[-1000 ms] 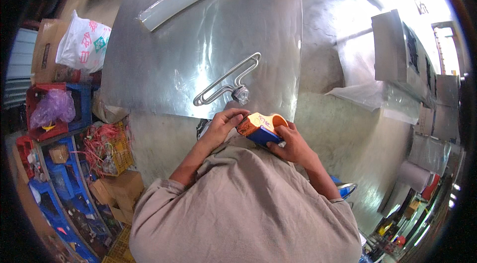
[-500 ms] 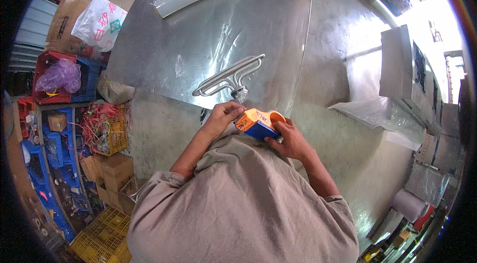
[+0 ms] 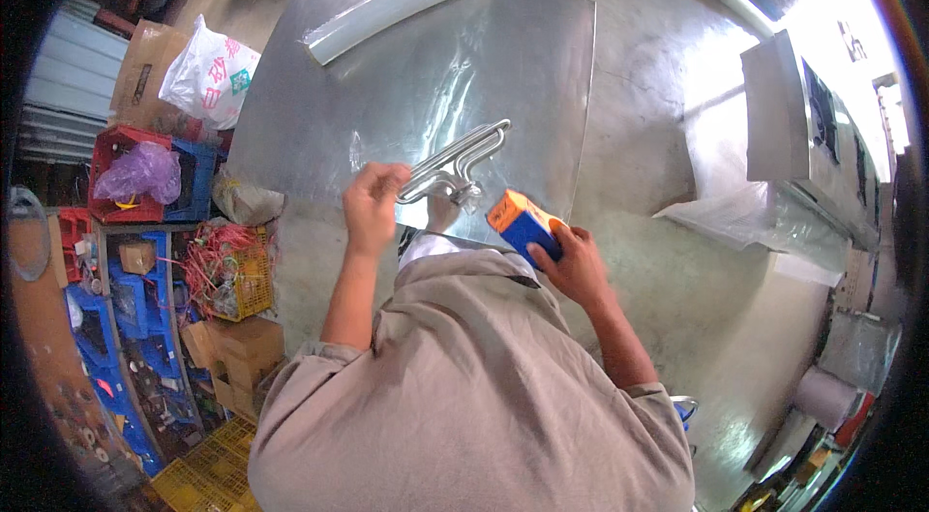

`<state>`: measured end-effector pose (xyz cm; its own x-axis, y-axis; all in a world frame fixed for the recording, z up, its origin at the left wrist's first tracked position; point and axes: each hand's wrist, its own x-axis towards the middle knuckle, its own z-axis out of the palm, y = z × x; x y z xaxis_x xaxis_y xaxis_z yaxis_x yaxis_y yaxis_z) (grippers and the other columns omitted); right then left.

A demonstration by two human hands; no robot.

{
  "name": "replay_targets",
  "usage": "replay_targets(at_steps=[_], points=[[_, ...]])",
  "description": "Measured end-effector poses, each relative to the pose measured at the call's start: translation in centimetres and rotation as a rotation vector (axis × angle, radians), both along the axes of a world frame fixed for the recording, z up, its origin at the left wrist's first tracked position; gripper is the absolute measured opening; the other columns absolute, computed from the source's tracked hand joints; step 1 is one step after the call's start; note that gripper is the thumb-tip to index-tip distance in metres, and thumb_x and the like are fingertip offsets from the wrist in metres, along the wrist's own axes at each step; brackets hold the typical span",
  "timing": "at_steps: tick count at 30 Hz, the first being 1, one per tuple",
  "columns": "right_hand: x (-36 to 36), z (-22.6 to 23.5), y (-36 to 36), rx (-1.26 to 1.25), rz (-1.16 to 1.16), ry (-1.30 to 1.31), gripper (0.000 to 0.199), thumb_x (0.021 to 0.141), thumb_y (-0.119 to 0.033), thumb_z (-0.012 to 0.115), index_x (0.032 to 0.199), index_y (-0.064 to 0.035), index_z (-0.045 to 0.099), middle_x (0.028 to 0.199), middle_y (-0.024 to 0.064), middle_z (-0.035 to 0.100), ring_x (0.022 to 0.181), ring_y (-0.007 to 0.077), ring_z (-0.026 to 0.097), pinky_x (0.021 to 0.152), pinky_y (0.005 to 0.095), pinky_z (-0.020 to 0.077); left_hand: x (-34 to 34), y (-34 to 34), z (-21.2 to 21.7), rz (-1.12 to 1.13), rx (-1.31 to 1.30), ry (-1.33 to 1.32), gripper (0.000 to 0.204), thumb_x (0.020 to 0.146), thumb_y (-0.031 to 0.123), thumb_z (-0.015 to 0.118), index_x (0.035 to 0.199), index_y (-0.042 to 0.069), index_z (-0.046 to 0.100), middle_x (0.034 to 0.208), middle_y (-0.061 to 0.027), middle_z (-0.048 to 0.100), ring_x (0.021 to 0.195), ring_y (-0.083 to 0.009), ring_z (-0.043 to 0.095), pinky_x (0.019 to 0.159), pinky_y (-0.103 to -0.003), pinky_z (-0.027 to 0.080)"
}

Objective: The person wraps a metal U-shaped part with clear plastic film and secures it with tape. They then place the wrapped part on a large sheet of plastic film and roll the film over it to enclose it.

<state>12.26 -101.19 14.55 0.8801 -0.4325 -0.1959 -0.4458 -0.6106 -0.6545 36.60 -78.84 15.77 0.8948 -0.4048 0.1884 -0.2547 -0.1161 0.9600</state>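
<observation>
My right hand (image 3: 573, 265) grips a small blue and orange box (image 3: 527, 229) in front of my body, its orange end facing up and left. A bent metal tube part (image 3: 455, 164), resembling a heating element, lies over the sheet-covered surface. Clear crinkled plastic (image 3: 469, 195) shows around its near fitting. My left hand (image 3: 375, 202) is raised at the tube part's left end, covering that end. Its fingers are curled together; whether they grip the tube or something small is hidden.
A shiny grey metal sheet (image 3: 329, 135) spreads ahead, with a roll of clear film (image 3: 397, 9) at its far side. At left stand red crates (image 3: 121, 139), a white sack (image 3: 208, 76), cardboard boxes (image 3: 242, 357) and yellow crates (image 3: 208, 473). A large panelled unit (image 3: 774, 110) is at right.
My left hand has left the box and moved up and left to the tube part's end. The right hand has kept the box, now tilted more upright with its orange loop out of sight.
</observation>
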Motion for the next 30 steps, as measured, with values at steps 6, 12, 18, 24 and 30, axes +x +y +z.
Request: replay_targets(at_steps=[6,12,18,24,30], points=[[3.5,-7.5,0.3,0.317,-0.534,0.026,0.05,0.093,-0.044,0.07,0.104,0.0041,0.07,0.093,0.0271,0.073,0.089,0.0439,0.071,0.081,0.0504,0.054,-5.5,-1.6,4.5,-0.055,0.108,-0.326,0.009,0.094,0.012,0.074,0.094,0.003,0.074,0.088,-0.0081,0.072,0.08,-0.0225,0.069,0.074,-0.033,0.053],[5.7,-15.9,-1.7,-0.25,-0.262,-0.112,0.038,0.094,-0.032,0.068,0.115,-0.002,0.058,0.101,0.0196,0.07,0.102,0.0374,0.068,0.11,0.0655,0.0296,-4.6,-1.2,5.3,-0.231,0.225,-0.206,0.009,0.093,0.012,0.076,0.093,0.003,0.074,0.088,-0.0077,0.072,0.081,-0.0191,0.069,0.074,-0.032,0.053],[7.3,-10.8,0.5,-0.092,-0.22,-0.34,0.046,0.094,-0.038,0.071,0.12,-0.0013,0.064,0.121,0.0169,0.067,0.122,0.0355,0.059,0.115,0.0527,0.034,-4.9,0.1,3.3,-0.447,0.193,-0.088,0.01,0.094,0.01,0.074,0.093,0.001,0.072,0.088,-0.0069,0.07,0.084,-0.0157,0.067,0.077,-0.031,0.052],[7.5,-2.9,2.6,1.085,0.242,-0.615,0.057,0.09,-0.039,0.078,0.129,0.0004,0.065,0.124,0.0124,0.069,0.122,0.0256,0.061,0.109,0.0419,0.0427,-5.0,-0.5,2.8,-0.472,0.116,0.196,0.01,0.096,0.009,0.072,0.097,-0.001,0.073,0.086,-0.0056,0.072,0.077,-0.0108,0.068,0.069,-0.028,0.053],[6.9,-1.7,3.4,0.955,0.173,-0.418,0.026,0.095,-0.019,0.075,0.111,0.001,0.07,0.098,0.0055,0.072,0.09,0.0142,0.068,0.083,0.0309,0.054,-3.9,-0.7,2.4,-0.421,0.159,0.39,0.017,0.101,0.014,0.068,0.1,-0.002,0.073,0.092,-0.0053,0.069,0.081,-0.0125,0.068,0.077,-0.028,0.055]])
